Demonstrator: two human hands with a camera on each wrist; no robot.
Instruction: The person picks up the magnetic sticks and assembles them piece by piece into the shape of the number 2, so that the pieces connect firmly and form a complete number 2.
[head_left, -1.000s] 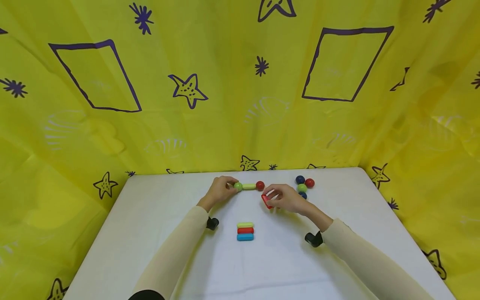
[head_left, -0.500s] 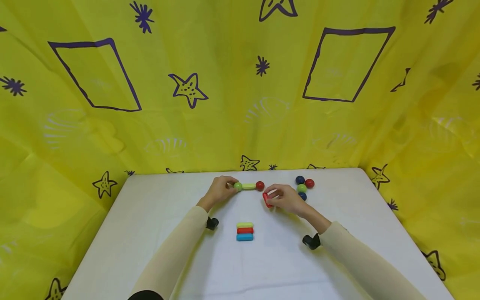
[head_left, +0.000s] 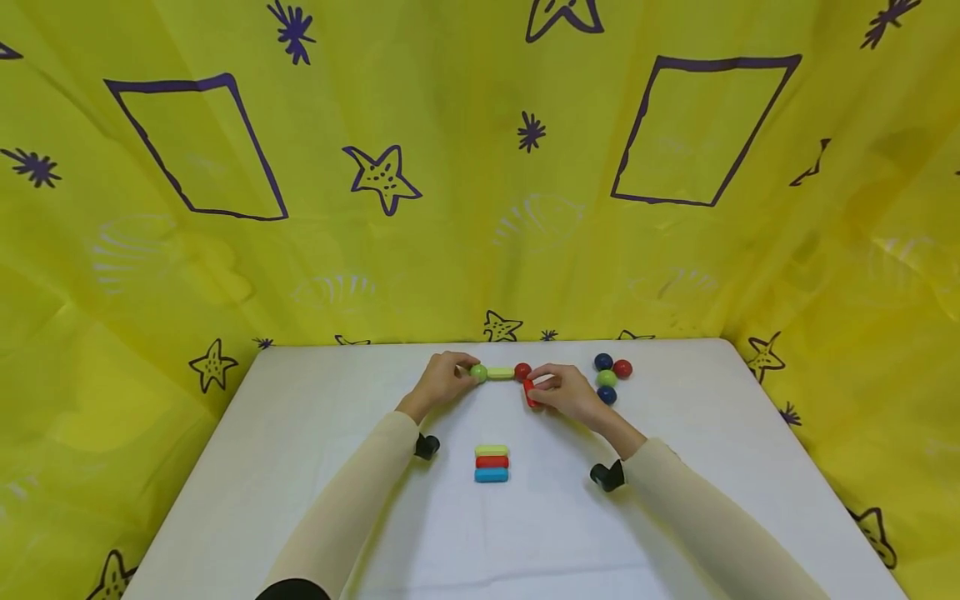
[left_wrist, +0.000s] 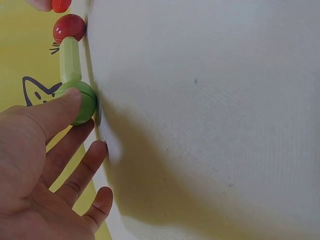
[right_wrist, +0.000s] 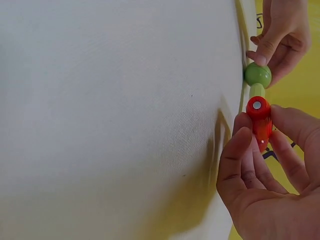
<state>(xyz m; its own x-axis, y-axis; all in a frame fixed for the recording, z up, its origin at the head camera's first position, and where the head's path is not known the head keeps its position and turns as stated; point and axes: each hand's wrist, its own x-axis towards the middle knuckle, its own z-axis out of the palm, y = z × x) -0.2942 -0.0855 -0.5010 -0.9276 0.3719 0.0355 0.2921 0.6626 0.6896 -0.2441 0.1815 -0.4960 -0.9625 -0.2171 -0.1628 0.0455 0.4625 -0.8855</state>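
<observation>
My left hand [head_left: 441, 381] pinches a light green ball [head_left: 478, 373] between thumb and fingers at the back of the table. From that ball a pale yellow-green magnetic rod [head_left: 500, 373] runs to a red ball [head_left: 522, 372], all in one line. Between the fingertips of my right hand [head_left: 567, 392] is a red magnetic rod [head_left: 531, 394], tilted, its upper end right by the red ball. A round silvery magnet shows in the near end of the red rod [right_wrist: 259, 112] in the right wrist view. The left wrist view has the ball-and-rod chain stretching away from my left thumb.
Nearer to me on the white table [head_left: 360, 533] lie a yellow rod [head_left: 491, 450], a red one and a blue rod [head_left: 491, 475], side by side. Several loose balls, including a green ball [head_left: 607, 378], cluster right of my right hand. A yellow patterned curtain [head_left: 450, 267] surrounds the table's back and sides.
My right hand has moved slightly left and away from me, bringing the red rod closer to the red ball and more upright. The left hand keeps its hold on the green ball.
</observation>
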